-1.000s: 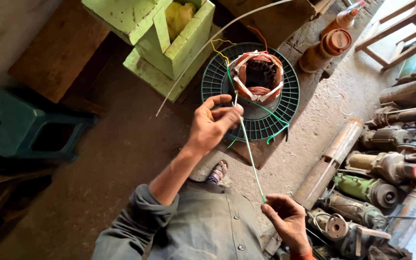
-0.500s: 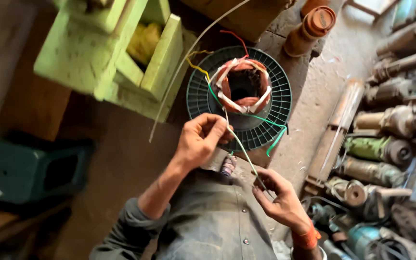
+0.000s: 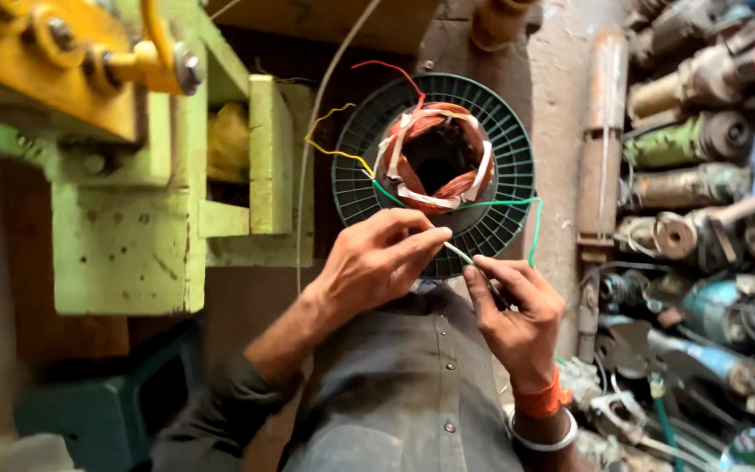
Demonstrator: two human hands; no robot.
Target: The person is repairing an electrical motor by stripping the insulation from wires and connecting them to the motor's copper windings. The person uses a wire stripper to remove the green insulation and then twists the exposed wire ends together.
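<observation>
A copper-wound motor stator (image 3: 437, 159) with white tape sits on a round dark green fan guard (image 3: 504, 131). Red, yellow and green leads come out of it. My left hand (image 3: 377, 262) pinches a thin green wire (image 3: 460, 253) just in front of the guard. My right hand (image 3: 514, 308) grips the same wire a little lower, fingertips close to the left hand's. The green lead loops along the guard's right side (image 3: 535, 229). I wear a grey shirt, with an orange band and a metal bangle on the right wrist.
A light green and yellow metal machine (image 3: 124, 175) stands at the left. A pile of old power tools and motor parts (image 3: 701, 201) lies along the right. A dark green stool (image 3: 89, 419) is at lower left. A thin pale cable (image 3: 308, 175) runs past the guard.
The view has shifted closer and leftward. My right hand has come up along the wire until it nearly meets my left hand, which stays pinching the wire near the guard.
</observation>
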